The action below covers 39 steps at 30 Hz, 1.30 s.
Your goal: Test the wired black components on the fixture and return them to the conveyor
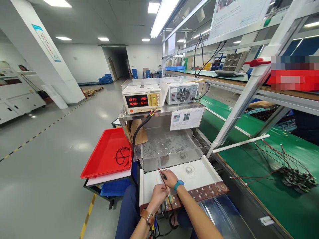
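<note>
My right hand (171, 179), with a blue band at its wrist, grips a small dark green circuit board (163, 176) over the white tray (149, 184). A thin red wire (159, 170) loops up from the board. Close below, my left hand (159, 195) is closed, thumb and fingertips pinched on the red wire; the exact pinch point is partly hidden. A green-sleeved clip (169, 199) on a black lead sits just under the left fingertips, by the brown strip (196, 193) with metal studs along the tray's front edge.
Beyond the tray, a power supply (142, 99) with lit red digits and a grey unit with a fan (183, 94) stand on a metal shelf. A red tray (107, 149) holds a black cable at left. Wired boards (296, 179) lie on the green bench at right.
</note>
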Tool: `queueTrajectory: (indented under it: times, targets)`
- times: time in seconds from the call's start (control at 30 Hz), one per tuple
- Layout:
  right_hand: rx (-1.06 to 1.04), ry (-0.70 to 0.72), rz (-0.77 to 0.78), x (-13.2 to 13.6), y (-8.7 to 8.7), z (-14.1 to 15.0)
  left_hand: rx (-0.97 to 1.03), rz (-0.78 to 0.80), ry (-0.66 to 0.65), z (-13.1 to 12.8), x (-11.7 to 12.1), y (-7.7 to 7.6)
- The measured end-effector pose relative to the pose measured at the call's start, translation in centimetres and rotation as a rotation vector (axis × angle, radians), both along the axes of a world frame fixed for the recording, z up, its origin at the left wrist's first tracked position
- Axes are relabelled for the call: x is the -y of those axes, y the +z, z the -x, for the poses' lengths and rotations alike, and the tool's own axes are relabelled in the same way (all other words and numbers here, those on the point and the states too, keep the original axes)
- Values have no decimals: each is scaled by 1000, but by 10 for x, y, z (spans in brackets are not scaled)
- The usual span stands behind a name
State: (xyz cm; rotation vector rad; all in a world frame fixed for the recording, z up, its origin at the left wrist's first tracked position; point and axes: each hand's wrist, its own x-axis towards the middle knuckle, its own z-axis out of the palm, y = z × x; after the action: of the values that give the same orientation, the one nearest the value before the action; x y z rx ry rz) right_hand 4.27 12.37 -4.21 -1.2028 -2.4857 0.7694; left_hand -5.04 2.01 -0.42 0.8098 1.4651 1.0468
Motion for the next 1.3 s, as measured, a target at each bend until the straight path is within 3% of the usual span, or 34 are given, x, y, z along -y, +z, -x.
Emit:
queueTrajectory:
  times: [0.27, 0.67, 1.3]
  targets:
    - [-2, -9, -2, 0, 1, 0, -9, -3, -14, 1, 0, -2]
    - [-20, -12, -16, -2, -3, 0, 8, 7, -69, 4, -1, 8]
    - [20, -8, -22, -4, 0, 0, -53, -21, 6, 2, 0, 10]
